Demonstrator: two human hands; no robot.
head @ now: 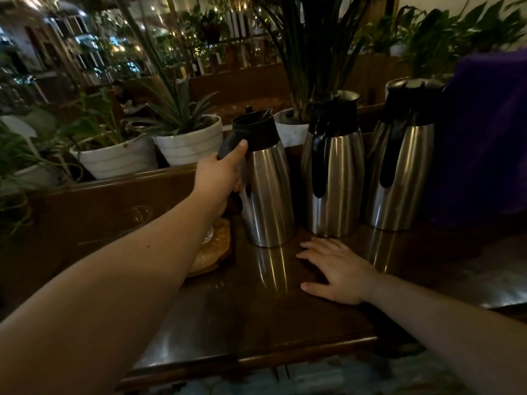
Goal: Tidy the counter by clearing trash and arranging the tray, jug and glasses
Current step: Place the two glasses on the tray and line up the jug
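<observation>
Steel jug (265, 192) on the counter (256, 323), handle gripped by the left hand (219, 178); right hand (336, 269) spread flat.

The near half of the worktop (256, 332) lies bare, so a hand could sweep in freely from the front edge. Farther back, three steel jugs stand in a row: the left jug (266, 195), the middle jug (333, 178) and the right jug (399, 172), with only narrow gaps between them. A purple cloth (484, 143) blocks the far right. To the left, a wooden tray (214, 252) sits close beside the left jug. Behind the row, white plant pots (188, 143) and leaves close off the far side.
</observation>
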